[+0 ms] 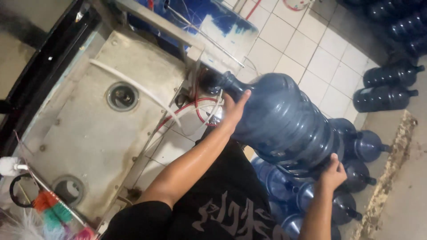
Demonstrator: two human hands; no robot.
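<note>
I hold a large blue water jug (pixel 280 118) tilted sideways in the air, its neck pointing toward the left, close to a metal frame. My left hand (pixel 233 111) presses against the jug's shoulder just below the neck. My right hand (pixel 332 172) grips the jug's bottom edge. Both forearms reach up from my dark shirt.
A steel wash basin (pixel 80 133) with two round drains (pixel 122 96) lies at left, crossed by a white hose (pixel 133 86) and a red hose (pixel 195 109). Brushes (pixel 53 211) hang at bottom left. Several blue jugs (pixel 356 146) lie on the tiled floor at right and below.
</note>
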